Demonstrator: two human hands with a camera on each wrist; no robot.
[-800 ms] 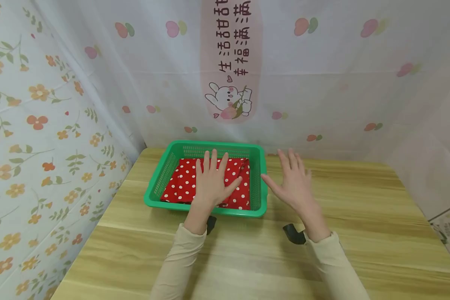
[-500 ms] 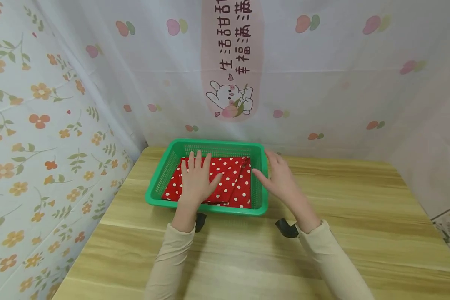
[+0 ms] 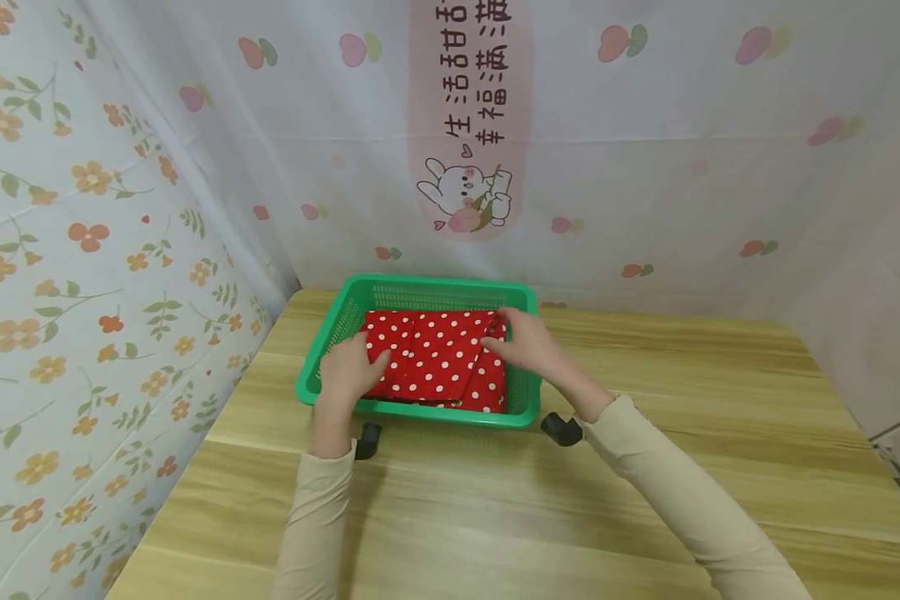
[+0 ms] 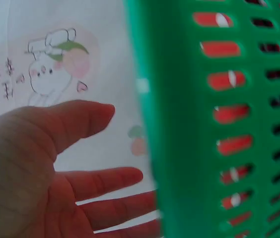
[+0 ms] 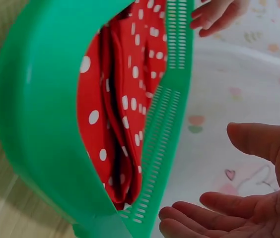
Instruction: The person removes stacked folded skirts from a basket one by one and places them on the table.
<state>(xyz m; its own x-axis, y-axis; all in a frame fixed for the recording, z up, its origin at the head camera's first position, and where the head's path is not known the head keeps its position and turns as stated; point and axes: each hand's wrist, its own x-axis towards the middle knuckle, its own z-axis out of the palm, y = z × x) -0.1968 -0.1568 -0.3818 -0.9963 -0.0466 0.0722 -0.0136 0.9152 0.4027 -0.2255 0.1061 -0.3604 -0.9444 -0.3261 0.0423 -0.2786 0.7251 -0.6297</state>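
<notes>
A folded red cloth (image 3: pixel 435 358) with white dots lies inside a green plastic basket (image 3: pixel 420 412). My left hand (image 3: pixel 342 368) is over the basket's left side, thumb apart from the fingers and extended over the cloth. In the left wrist view, that hand (image 4: pixel 35 158) has its fingers spread beside the basket's rim, nothing between them. My right hand (image 3: pixel 527 340) reaches over the right rim, fingertips close above the cloth's far right corner. Its fingers (image 5: pixel 219 203) are loosely bent and hold nothing in the right wrist view, where the cloth's stacked folds show.
The basket stands on a wood-grain table (image 3: pixel 450 508) near its back edge. Behind hangs a white curtain (image 3: pixel 645 167) with a rabbit print; a flowered curtain (image 3: pixel 82 333) covers the left side. A black piece (image 3: pixel 367 442) sits at the left wrist, another (image 3: pixel 561 429) at the right.
My left hand has moved left from above the cloth to the basket's left side. My right hand has come leftward from beside the basket to over its right rim. The basket and cloth stay put.
</notes>
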